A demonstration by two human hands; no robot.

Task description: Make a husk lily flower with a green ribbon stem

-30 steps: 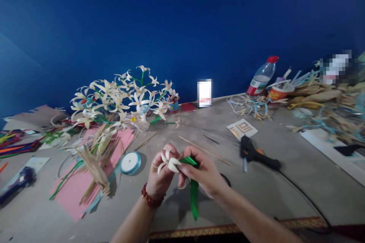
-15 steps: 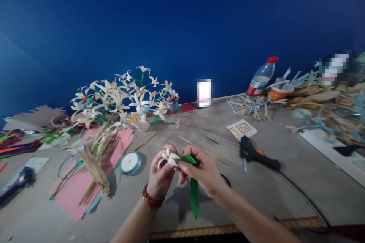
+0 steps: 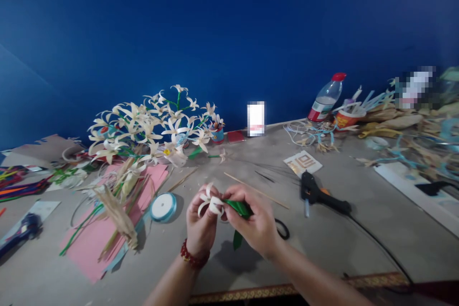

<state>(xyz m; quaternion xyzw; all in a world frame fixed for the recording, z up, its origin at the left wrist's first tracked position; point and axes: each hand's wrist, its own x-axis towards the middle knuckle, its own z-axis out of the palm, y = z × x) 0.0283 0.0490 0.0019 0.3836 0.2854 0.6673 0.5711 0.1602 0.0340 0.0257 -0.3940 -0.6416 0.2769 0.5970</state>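
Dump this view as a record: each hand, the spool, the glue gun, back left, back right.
left hand: fingers hold white flower
right hand: fingers pinch green strip beside the flower; its lower end hangs below
wrist: bead bracelet, left arm
ribbon spool: light blue, lying on table, left of hands
hot glue gun: black, lying right of hands, corded
back left: white flower bunch, green stems
back right: plastic bottle, red cap, leaning

Dark red beaded bracelet with small gold-toned beads on a bare left wrist
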